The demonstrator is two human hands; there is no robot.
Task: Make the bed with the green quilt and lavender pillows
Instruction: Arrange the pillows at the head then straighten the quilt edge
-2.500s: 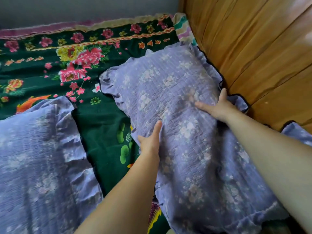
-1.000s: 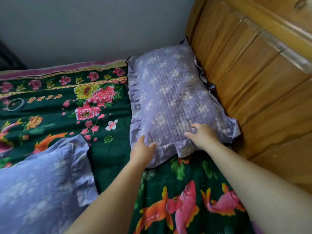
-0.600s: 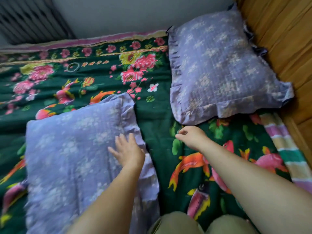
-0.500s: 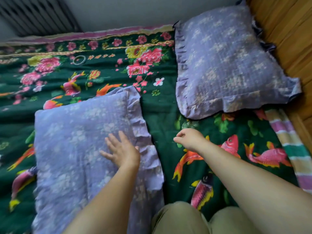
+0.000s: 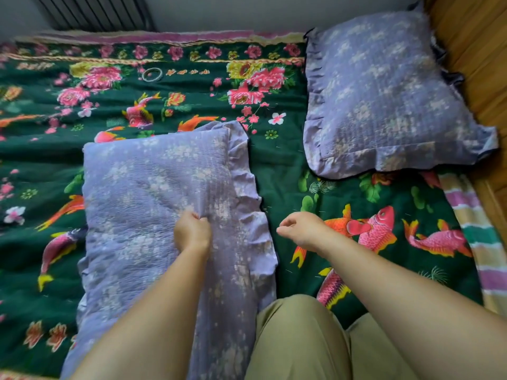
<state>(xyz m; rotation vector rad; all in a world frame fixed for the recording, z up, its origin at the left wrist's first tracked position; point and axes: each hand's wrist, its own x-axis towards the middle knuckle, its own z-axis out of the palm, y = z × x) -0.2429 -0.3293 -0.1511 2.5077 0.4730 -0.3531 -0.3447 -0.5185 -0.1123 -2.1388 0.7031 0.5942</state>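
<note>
The green quilt [image 5: 279, 171] with pink flowers and fish covers the bed. One lavender pillow [image 5: 384, 100] lies at the far right corner against the wooden headboard. A second lavender pillow [image 5: 142, 193] lies nearer, left of centre. My left hand [image 5: 192, 233] pinches a fold of this near pillow's cover close to its right ruffle. My right hand [image 5: 301, 229] hovers over the quilt just right of that pillow, fingers loosely curled and holding nothing.
The wooden headboard [image 5: 474, 50] runs along the right. A grey wall [image 5: 219, 12] backs the bed, with a dark slatted panel [image 5: 93, 12] at top left. A small ring [image 5: 152, 74] lies on the quilt. My knees in khaki trousers [image 5: 299, 338] rest on the bed.
The far pillow was set down by the headboard and both hands left it. My left hand moved onto the near pillow, lay flat, and now pinches its cover. The view panned left.
</note>
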